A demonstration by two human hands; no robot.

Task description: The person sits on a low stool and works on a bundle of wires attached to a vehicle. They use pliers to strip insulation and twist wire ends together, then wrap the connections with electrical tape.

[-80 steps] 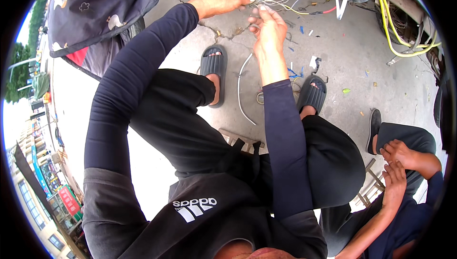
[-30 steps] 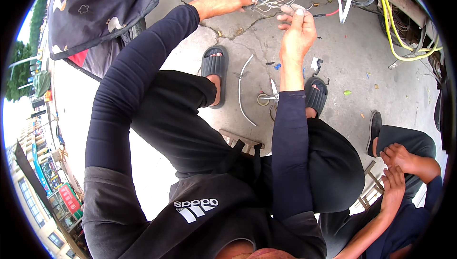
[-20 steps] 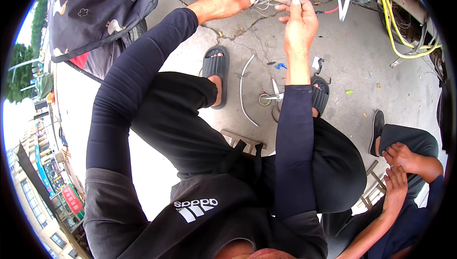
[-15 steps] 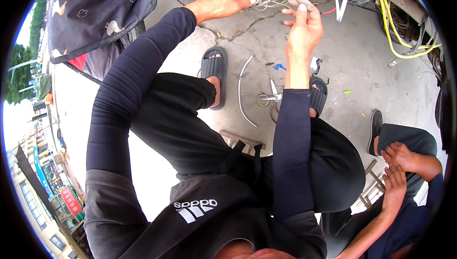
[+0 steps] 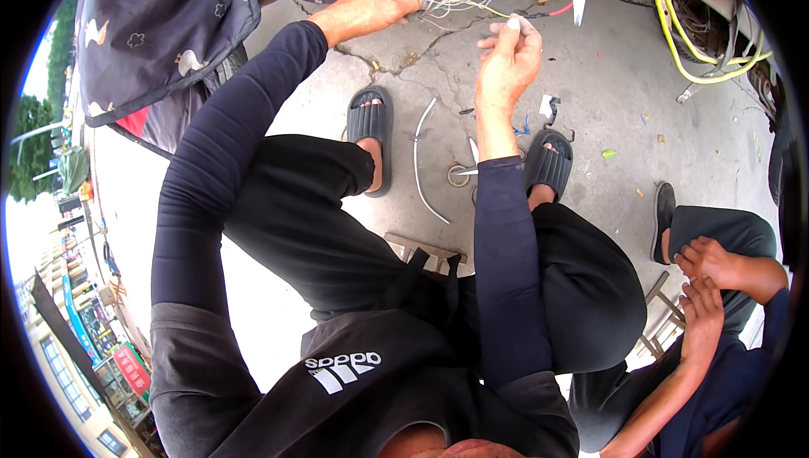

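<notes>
My left hand (image 5: pixel 371 8) had its thumb and forefinger pressed together on the gathered end of a loose tangle of thin, pale plastic-coated wires (image 5: pixel 472 0). At my left fingers' three o'clock, my right hand (image 5: pixel 507 62) had thumb and forefinger closed, seemingly pinching a slim yellow-green wire (image 5: pixel 494 11), its other fingers loosely curled; the exact contact was too small to tell. That closing was the fresh change, and I judged it meant one strand now stood singled out from the tangle. Just beyond, toward two o'clock, ran a short red wire (image 5: pixel 561 10).

Half a second earlier my right thumb and fingers had hung spread by the pale strands, and the silver scissors (image 5: pixel 474 151), at my right hand's seven o'clock, had shown more fully; now my sleeve covered much of them. On the grey concrete floor (image 5: pixel 619 96), a curved white plastic strip (image 5: pixel 417 159) lay at my left fingers' six o'clock. Farther out, thick yellow cable loops (image 5: pixel 712 80) hung toward my right hand's three o'clock.
</notes>
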